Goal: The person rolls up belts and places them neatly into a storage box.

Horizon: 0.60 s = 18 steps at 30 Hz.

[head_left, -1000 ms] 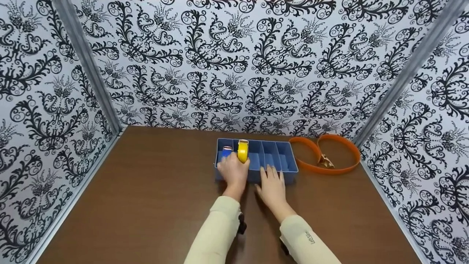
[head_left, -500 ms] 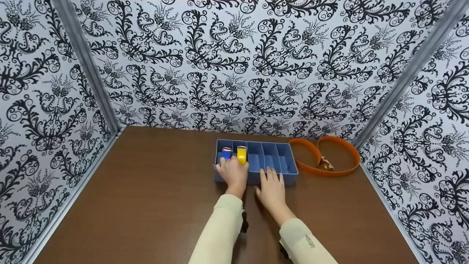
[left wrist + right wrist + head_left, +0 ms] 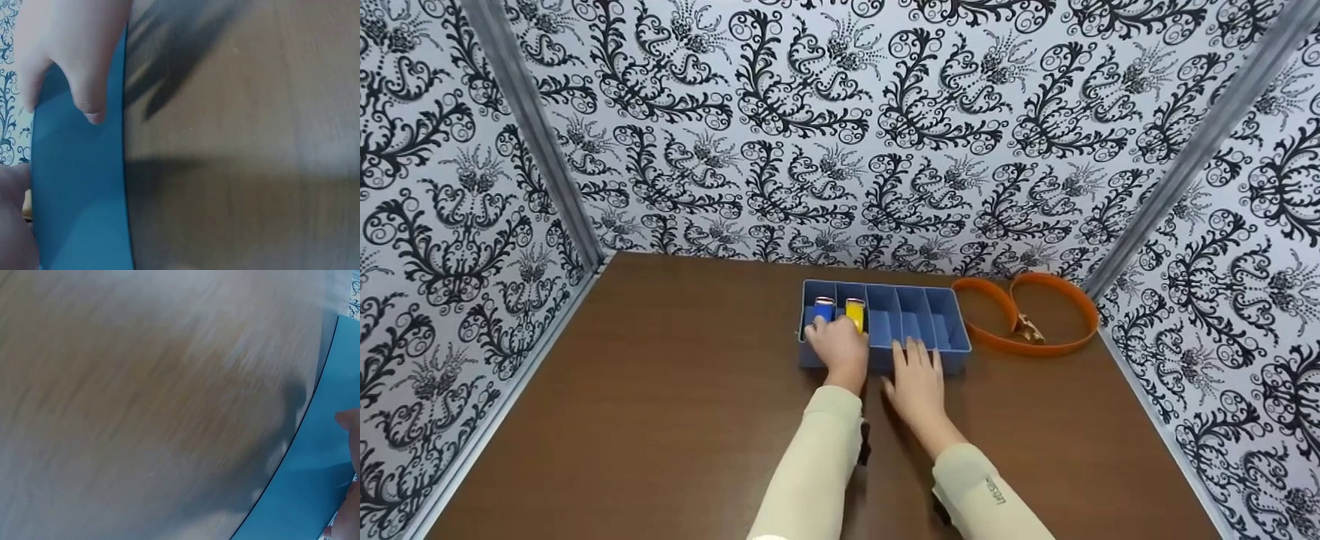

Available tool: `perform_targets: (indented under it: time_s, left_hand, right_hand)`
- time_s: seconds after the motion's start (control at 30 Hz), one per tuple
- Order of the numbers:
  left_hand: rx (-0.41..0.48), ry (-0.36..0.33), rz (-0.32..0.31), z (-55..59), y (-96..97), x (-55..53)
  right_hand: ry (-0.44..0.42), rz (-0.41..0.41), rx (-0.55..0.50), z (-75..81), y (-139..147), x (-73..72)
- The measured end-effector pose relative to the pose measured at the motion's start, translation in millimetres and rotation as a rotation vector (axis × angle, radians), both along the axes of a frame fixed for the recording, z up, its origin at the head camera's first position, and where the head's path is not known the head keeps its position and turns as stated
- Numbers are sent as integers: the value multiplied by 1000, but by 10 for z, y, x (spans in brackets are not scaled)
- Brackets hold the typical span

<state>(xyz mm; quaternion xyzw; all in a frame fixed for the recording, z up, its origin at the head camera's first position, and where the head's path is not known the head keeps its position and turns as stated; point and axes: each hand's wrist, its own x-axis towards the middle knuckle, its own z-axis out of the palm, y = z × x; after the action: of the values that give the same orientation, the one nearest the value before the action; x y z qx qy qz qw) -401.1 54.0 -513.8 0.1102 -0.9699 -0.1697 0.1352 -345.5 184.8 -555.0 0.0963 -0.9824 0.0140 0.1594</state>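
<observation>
In the head view a blue divided box [image 3: 885, 361] stands near the back of the table. A rolled yellow belt [image 3: 855, 309] sits upright in its second compartment from the left, a rolled blue belt [image 3: 823, 309] in the leftmost one. My left hand [image 3: 840, 352] reaches over the front rim, fingers curled at the yellow belt's near side; its fingertips are hidden. The left wrist view shows a bit of yellow [image 3: 27, 207] beside that hand. My right hand [image 3: 919, 386] rests with straight fingers on the box's front rim, thumb near the front wall [image 3: 306, 455].
An orange belt [image 3: 1057, 349] with a gold buckle [image 3: 1027, 328] lies looped on the brown table [image 3: 675, 405], just right of the box. Patterned walls [image 3: 840, 150] enclose the table at the back and sides.
My left hand has lowered the rolled yellow belt from higher up in the second compartment. The hand has shifted slightly right. My right hand stays at the box rim.
</observation>
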Motion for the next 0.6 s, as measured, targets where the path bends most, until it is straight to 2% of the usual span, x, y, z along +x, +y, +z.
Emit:
perform_targets:
  time_s: [0.13, 0.3, 0.43, 0.6]
  left_hand:
    - [-65, -113, -13, 64, 13, -32]
    - [-87, -174, -42, 116, 18, -39]
    - [-83, -174, -56, 111, 3, -16]
    - [-63, -125, -65, 78, -22, 15]
  right_hand:
    - [-5, 4, -14, -25, 7, -9]
    - [-4, 0, -24, -21, 7, -9]
    - [8, 4, -30, -22, 7, -2]
    - [30, 19, -34, -26, 21, -8]
